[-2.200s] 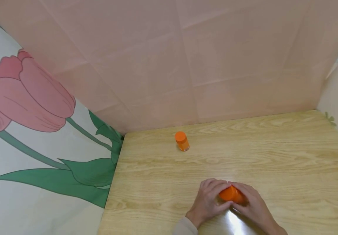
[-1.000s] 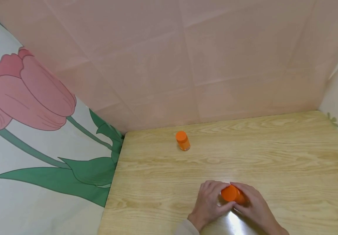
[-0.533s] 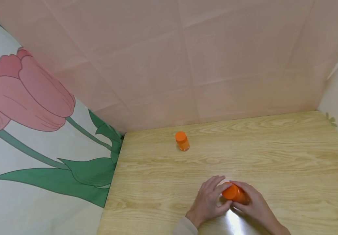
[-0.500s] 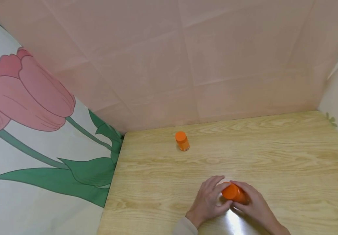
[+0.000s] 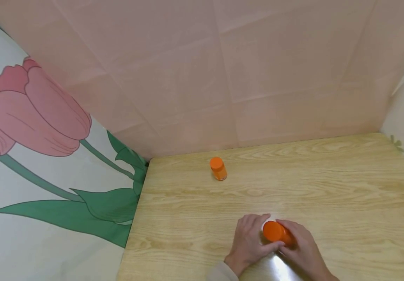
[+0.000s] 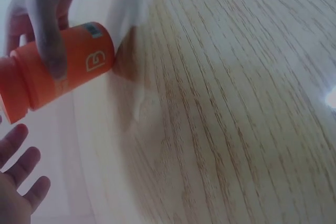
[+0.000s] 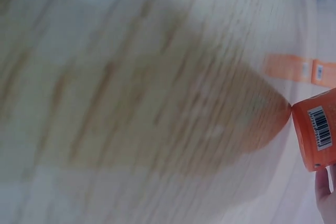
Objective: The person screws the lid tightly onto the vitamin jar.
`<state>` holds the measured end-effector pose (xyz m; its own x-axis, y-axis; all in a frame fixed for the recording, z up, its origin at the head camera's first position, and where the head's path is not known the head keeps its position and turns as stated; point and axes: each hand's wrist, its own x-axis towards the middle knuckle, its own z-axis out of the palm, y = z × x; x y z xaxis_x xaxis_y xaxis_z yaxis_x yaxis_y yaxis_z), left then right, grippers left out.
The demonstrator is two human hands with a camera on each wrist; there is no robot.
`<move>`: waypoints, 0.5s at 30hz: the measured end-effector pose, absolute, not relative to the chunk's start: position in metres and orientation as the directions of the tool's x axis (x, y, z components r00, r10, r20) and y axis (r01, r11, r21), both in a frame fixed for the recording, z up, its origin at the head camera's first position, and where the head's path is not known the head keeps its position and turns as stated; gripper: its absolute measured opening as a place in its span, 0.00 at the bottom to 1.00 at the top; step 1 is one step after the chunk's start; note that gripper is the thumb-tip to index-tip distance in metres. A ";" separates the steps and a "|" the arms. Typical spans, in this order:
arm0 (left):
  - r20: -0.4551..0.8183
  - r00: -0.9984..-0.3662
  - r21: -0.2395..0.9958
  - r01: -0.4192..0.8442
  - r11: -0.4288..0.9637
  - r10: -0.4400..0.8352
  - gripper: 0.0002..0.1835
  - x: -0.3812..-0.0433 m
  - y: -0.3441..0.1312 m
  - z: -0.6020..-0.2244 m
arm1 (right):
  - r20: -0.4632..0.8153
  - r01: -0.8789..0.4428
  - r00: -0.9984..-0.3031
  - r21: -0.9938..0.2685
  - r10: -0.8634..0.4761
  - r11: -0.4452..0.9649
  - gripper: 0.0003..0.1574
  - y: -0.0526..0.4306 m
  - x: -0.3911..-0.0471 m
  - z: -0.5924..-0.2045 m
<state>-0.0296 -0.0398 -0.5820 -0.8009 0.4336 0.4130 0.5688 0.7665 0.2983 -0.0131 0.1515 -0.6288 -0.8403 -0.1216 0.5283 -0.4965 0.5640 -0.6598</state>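
Note:
An orange bottle (image 5: 273, 231) with an orange screw cap leans, cap toward the left, between the two hands near the table's front. My right hand (image 5: 305, 248) grips its body, thumb on one side and fingers on the other. Around the cap side is my left hand (image 5: 247, 240), its thumb by the cap's lower edge. In the left wrist view, the left hand's fingers (image 6: 31, 158) are spread and apart from the cap (image 6: 11, 90). A barcode label (image 7: 320, 128) shows near the bottle's base in the right wrist view, where the base edge meets the table.
A second orange bottle (image 5: 218, 169) with an orange cap stands upright toward the back left of the wood-grain table (image 5: 174, 218). A pinkish cloth wall (image 5: 188, 78) rises behind the table, and a tulip-printed panel (image 5: 47, 117) is at the left.
My left hand's fingers have come off the cap, where they lay around it a second ago. The right hand keeps hold of the bottle. The second bottle stands unmoved.

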 end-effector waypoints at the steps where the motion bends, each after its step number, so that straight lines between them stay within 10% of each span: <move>1: 0.413 -0.798 0.294 0.572 0.766 0.438 0.37 -0.029 -0.040 -0.582 | 0.522 -0.492 -0.844 -0.658 -0.125 0.570 0.45 0.152 -0.013 -0.629; 15: 0.358 -0.730 0.245 0.675 0.696 0.582 0.30 -0.033 -0.046 -0.576 | 0.518 -0.516 -0.838 -0.647 -0.172 0.562 0.48 0.155 -0.017 -0.623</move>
